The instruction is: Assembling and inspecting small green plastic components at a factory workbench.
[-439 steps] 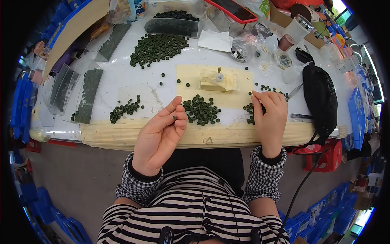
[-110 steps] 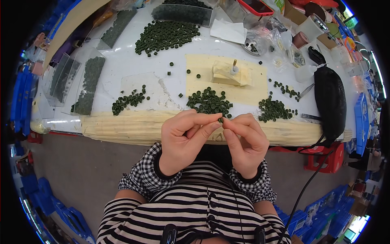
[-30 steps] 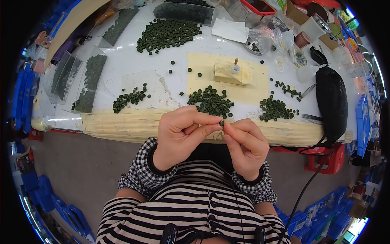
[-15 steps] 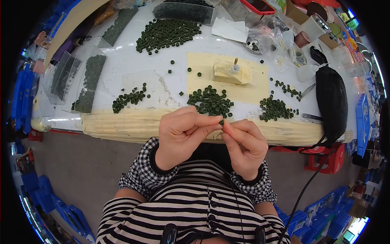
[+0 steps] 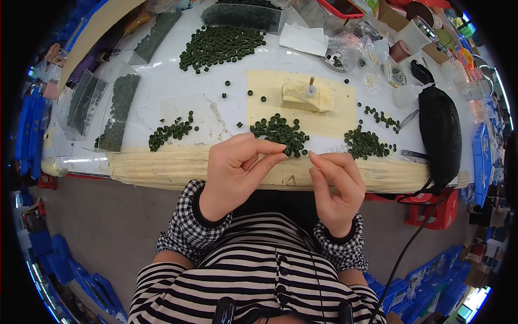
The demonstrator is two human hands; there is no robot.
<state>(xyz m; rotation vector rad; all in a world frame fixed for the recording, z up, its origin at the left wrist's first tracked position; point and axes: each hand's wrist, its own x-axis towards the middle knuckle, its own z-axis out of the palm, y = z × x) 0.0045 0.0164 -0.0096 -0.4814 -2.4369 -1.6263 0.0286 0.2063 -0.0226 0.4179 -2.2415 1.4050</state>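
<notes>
- A loose pile of small dark green round pieces (image 5: 276,129) sits at the centre of the frame, on the table just above its padded front edge. The pile stretches from upper left to lower right; its pieces are short and squat, turned various ways.
- The left hand (image 5: 229,175) is nearer: its thumb and forefinger come almost together at the pile's lower edge, pointing right. Dark green shows at the tips, but I cannot tell whether that is a pinched piece or the pile behind.
- The right hand (image 5: 340,189), right of centre, points up and left, thumb and forefinger parted, with nothing clearly visible between them. From these tips the pile lies to the upper left, close by; the two hands are apart.
- A pale yellow tape-wrapped block (image 5: 305,98) with a short upright peg stands above the pile.
- A smaller green cluster (image 5: 171,132) lies left of centre, another green cluster (image 5: 364,144) at centre right, and a large green heap (image 5: 218,47) at upper centre.
- A clear box of green pieces (image 5: 120,110) lies at left; a black fabric pouch (image 5: 440,135) lies at far right.
- Under them spreads the white table (image 5: 148,94), its front edge padded in cream-yellow wrapping (image 5: 162,171).
</notes>
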